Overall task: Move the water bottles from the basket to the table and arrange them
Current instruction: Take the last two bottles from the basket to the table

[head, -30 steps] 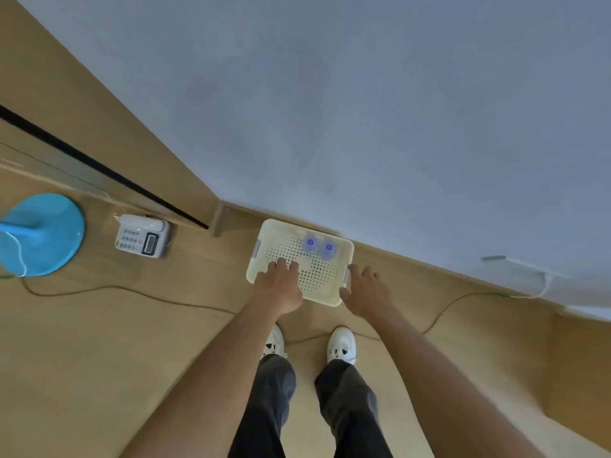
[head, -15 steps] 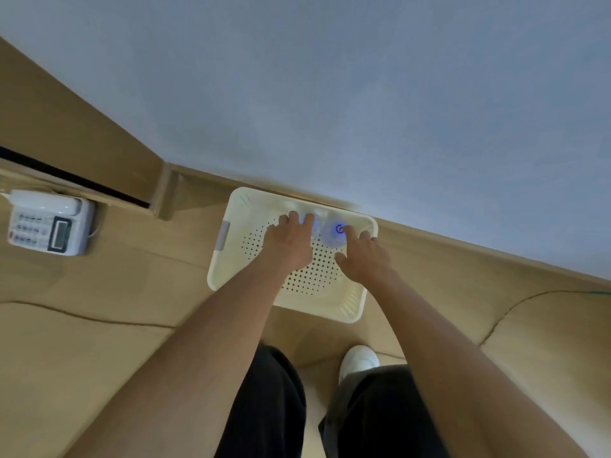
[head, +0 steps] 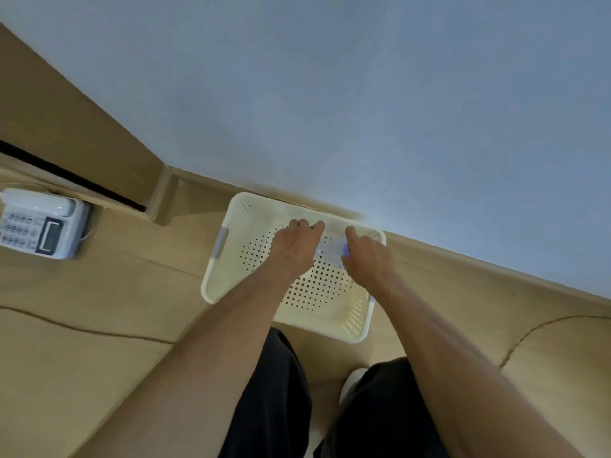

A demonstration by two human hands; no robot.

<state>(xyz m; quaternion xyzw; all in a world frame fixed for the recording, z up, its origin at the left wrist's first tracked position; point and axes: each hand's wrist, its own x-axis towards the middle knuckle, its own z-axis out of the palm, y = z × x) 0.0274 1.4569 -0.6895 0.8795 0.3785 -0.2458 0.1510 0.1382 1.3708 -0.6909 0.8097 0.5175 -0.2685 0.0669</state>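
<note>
Head view: cream perforated basket (head: 231, 279) on the wood floor against the wall. Both hands are down inside its far end. Right hand (head: 368, 259) has fingers curled round a clear bottle with a blue cap (head: 340, 251). Left hand (head: 294, 246) is just beside it, covering whatever lies under it; grip unclear. Desk phone (head: 41, 224) far left.

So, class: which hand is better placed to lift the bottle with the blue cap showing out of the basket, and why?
Right hand: its fingers already wrap the blue-capped bottle in the basket. The left hand sits beside it, over another spot.
</note>
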